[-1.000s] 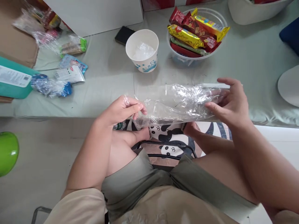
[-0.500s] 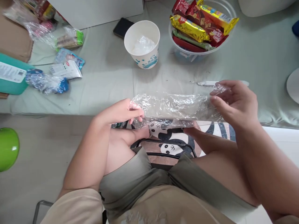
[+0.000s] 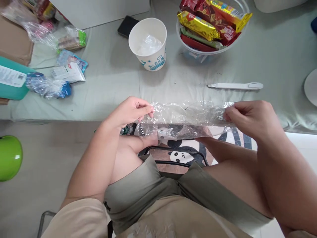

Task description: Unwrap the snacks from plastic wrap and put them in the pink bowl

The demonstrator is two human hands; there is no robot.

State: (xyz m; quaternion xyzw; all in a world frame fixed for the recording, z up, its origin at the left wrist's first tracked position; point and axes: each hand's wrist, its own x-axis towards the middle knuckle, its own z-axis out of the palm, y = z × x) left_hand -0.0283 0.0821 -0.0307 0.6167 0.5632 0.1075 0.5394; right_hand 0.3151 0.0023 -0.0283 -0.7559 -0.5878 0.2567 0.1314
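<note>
A clear, crinkled plastic bag [image 3: 188, 114] is stretched flat between my two hands at the table's front edge, its lower part hanging over my lap. My left hand [image 3: 135, 112] pinches its left end between thumb and fingers. At the other end, my right hand [image 3: 252, 117] is closed on the film with the fingertips pressed together. Beyond the right hand lies a white utility knife [image 3: 235, 86], apart from the bag. A white paper cup [image 3: 155, 59] with a blue print stands farther back and holds crumpled clear plastic [image 3: 149, 44].
Wrapped snack bars [image 3: 198, 25] fill a clear round tub [image 3: 184, 49] at the back. Behind the cup lies a black flat object [image 3: 126, 26]. Small packets [image 3: 69, 72], a plastic-wrapped blue item [image 3: 48, 86] and a teal container [image 3: 12, 79] are at left. A green stool [image 3: 10, 158] stands below.
My right hand has moved down and closed its fingers on the bag's end, so the utility knife now shows in full. The bag is drawn flatter and narrower, and my left hand has shifted slightly up.
</note>
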